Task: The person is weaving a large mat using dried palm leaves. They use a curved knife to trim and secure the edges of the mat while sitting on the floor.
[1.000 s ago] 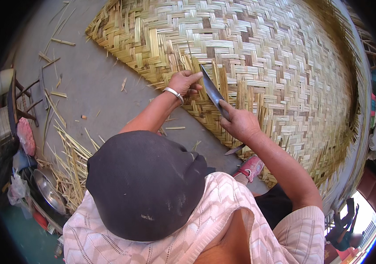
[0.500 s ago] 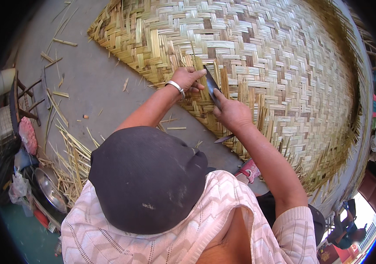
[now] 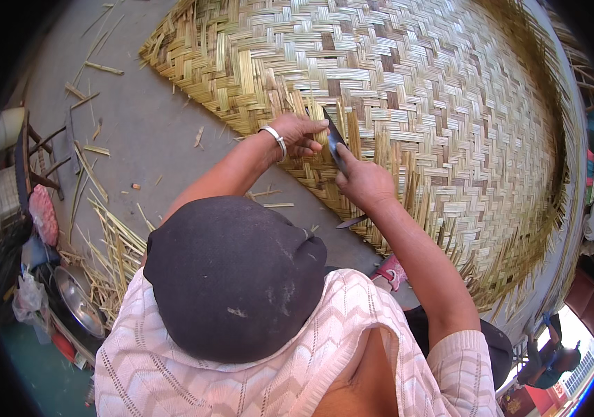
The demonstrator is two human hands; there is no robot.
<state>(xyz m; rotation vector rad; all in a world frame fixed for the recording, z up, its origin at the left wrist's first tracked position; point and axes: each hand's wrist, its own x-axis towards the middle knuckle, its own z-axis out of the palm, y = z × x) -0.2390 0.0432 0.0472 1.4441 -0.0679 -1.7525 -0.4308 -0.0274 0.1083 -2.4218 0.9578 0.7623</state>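
Observation:
A large woven mat (image 3: 443, 104) of pale and brown splints lies ahead of me, loose strip ends standing up along its near edge. My left hand (image 3: 299, 135), with a silver bangle at the wrist, pinches a yellow-green strip (image 3: 318, 124) at this edge. Just right of it, my right hand (image 3: 366, 182) grips a dark, flat-bladed knife (image 3: 336, 133). The blade slants up and left against the strip; its handle is hidden in my fist, and its tip is partly behind the strip. Below my right hand, a dark pointed piece (image 3: 351, 222) sticks out at the mat's edge.
Cut splints (image 3: 112, 243) are heaped at the left, with loose scraps on the grey floor (image 3: 165, 149). A metal basin (image 3: 80, 300) and a chair (image 3: 39, 156) stand at far left. A dark cap (image 3: 238, 278) covers the lower middle. Another person (image 3: 554, 358) is at lower right.
My left hand has shifted slightly down and right. The strip's upper end, tall before, now looks bent or shorter. The knife stays beside it, its tip slightly lower.

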